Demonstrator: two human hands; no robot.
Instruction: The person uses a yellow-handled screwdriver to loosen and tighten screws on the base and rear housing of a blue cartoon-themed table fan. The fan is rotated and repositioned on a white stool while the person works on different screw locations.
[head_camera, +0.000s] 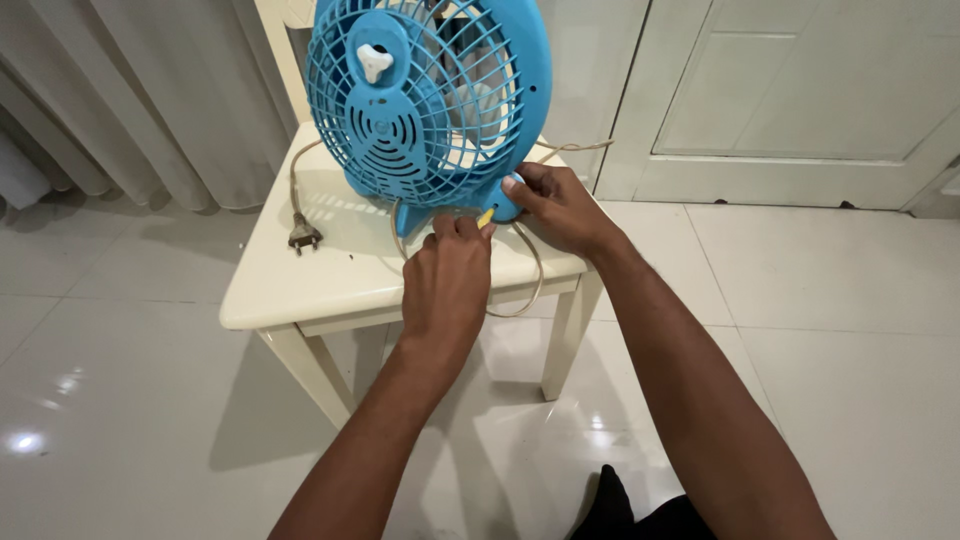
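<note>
The blue fan (428, 100) stands upright on the cream chair (300, 285), w/ its back grille turned to the camera. A white knob (374, 61) sits near the top of the rear housing. The fan's base is at the front-right part of the seat, close to the edge.

Left hand (447, 280) is closed around a small tool w/ a yellow handle (486, 217); only the yellow tip shows between the fingers, so the hand is clamped on it. The tool points toward the lower right foot of the fan, approx. where the base meets the seat. Cannot tell what kind of tool tip it has, as it is hidden.

Right hand (560, 205) grips the lower right rim of the fan, fingers curled over the blue plastic and thumb pressed on the front of it, so it is clamped on the fan's edge. Both hands are just beside each other, almost touching.

The beige cord (527, 290) loops down over the front edge of the seat, under the hands. Its other end runs along the left side of the seat to the dark plug (303, 236), which lies on the seat, not connected.

Around: white tiled floor (150, 420), pale curtain (130, 100) at left, white door (800, 90) at right
</note>
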